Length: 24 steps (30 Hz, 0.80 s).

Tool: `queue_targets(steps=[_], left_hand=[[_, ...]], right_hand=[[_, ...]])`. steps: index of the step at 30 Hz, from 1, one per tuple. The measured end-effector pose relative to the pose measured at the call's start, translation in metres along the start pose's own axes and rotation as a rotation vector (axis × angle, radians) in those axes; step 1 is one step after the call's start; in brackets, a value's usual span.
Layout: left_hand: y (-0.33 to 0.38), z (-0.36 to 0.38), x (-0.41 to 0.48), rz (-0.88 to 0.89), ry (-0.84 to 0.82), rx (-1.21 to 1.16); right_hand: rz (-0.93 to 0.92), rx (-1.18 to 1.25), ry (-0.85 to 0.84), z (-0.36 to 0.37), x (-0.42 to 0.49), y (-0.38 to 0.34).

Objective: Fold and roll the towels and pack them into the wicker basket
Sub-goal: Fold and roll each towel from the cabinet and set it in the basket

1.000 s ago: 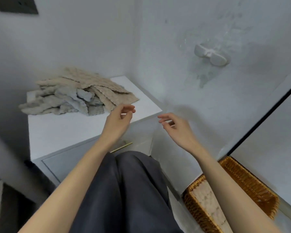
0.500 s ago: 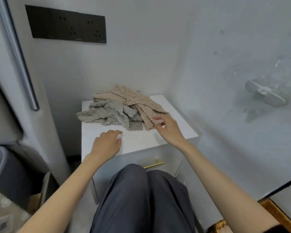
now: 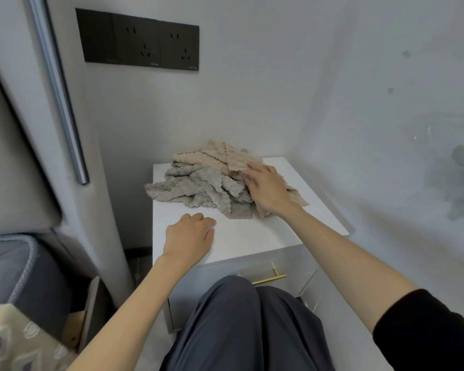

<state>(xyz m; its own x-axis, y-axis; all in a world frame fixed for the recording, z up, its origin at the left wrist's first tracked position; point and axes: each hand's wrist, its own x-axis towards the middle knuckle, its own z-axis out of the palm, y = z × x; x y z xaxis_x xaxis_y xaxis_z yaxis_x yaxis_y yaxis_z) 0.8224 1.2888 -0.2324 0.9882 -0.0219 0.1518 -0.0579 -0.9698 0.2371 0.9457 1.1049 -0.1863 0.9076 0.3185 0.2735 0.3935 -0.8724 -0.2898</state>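
Note:
A loose pile of towels lies at the back of the white nightstand top point(image 3: 255, 232): crumpled grey towels point(image 3: 198, 187) on the left and flatter beige towels point(image 3: 217, 156) on top and to the right. My right hand point(image 3: 268, 191) rests on the right side of the pile, its fingertips touching the edge of a beige towel. My left hand point(image 3: 189, 236) sits on the bare top in front of the pile with loosely curled fingers and holds nothing. The wicker basket is out of view.
The nightstand stands in a corner, with a wall close on the right and a black socket panel point(image 3: 141, 42) behind. A brass drawer handle point(image 3: 269, 278) is just above my knees. A padded headboard point(image 3: 19, 156) and a cardboard box point(image 3: 78, 322) crowd the left.
The view swung left and up, so the basket left the frame. Both hands moved from mid-air to the nightstand. My right hand went onto the towel pile.

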Motion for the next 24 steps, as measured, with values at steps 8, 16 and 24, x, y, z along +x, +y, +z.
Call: queue_targets(steps=[8, 16, 24], left_hand=[[0.0, 0.001, 0.003, -0.004, 0.024, -0.008], [0.001, -0.01, 0.002, -0.019, -0.07, -0.083], [0.017, -0.041, 0.011, -0.044, 0.011, -0.374]], right_hand=[[0.233, 0.56, 0.156, -0.029, 0.012, -0.005], [0.368, 0.7, 0.253, -0.057, 0.008, -0.004], [0.267, 0.752, 0.268, -0.101, -0.004, -0.01]])
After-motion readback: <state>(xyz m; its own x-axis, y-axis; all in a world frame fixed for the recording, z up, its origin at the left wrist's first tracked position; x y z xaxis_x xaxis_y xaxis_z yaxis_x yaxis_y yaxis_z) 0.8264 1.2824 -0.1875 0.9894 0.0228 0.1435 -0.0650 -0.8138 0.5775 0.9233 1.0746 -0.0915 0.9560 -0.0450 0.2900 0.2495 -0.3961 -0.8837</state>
